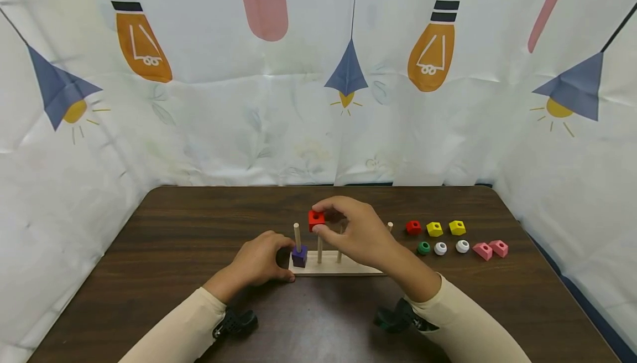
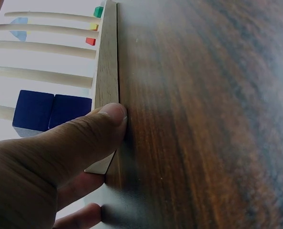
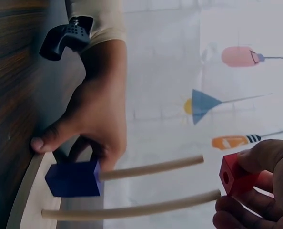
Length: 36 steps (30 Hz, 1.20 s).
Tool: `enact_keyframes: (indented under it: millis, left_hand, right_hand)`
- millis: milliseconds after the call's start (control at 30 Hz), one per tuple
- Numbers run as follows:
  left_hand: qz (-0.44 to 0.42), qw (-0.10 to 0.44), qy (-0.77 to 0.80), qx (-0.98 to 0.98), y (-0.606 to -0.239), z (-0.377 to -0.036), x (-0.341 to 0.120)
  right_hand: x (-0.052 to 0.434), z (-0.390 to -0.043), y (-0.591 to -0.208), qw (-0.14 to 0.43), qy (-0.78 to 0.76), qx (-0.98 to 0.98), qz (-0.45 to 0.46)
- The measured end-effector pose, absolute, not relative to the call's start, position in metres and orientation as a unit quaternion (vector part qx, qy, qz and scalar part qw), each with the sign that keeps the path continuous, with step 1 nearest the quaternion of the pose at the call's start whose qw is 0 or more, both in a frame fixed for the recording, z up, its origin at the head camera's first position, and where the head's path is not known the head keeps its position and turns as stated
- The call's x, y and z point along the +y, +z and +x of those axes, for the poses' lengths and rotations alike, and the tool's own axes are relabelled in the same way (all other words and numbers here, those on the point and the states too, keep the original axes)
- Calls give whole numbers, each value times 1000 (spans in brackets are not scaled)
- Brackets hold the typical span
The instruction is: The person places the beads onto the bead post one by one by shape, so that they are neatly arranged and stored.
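A light wooden pegboard (image 1: 328, 270) with several upright pegs stands at mid-table. My left hand (image 1: 260, 258) grips its left end, the thumb pressed on the front edge in the left wrist view. Two purple blocks (image 2: 34, 109) are stacked on the leftmost peg (image 1: 297, 236). Between thumb and fingers, my right hand (image 1: 365, 233) pinches a red block (image 1: 316, 223) with a hole through it. In the head view that block is over the second peg (image 1: 320, 251); in the right wrist view, the peg's tip (image 3: 217, 194) ends close to it. My right hand partly hides the other pegs.
To the right of the board lie another red block (image 1: 413, 228), two yellow blocks (image 1: 434, 229), a green bead (image 1: 423, 248), two white beads (image 1: 462, 247) and two pink blocks (image 1: 482, 251). A printed white curtain (image 1: 298, 147) hangs behind the dark wooden table (image 1: 149, 296).
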State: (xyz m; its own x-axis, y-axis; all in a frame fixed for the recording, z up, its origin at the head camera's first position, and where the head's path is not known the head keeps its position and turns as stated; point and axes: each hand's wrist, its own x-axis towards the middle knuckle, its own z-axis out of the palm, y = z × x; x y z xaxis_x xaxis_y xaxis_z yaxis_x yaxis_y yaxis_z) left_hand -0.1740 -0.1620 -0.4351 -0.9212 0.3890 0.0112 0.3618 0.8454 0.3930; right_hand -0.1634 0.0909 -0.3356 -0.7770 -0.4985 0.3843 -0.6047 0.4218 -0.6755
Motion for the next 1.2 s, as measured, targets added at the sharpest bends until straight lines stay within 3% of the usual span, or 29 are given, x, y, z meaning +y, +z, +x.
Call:
enact_keyframes:
  millis: [833, 1200]
  left_hand:
    - [212, 24, 205, 955, -438, -174, -164]
    - [209, 25, 209, 955, -438, -174, -165]
  right_hand:
    - [57, -160, -341, 64, 428, -852, 295]
    - [49, -154, -340, 78, 357, -885, 289]
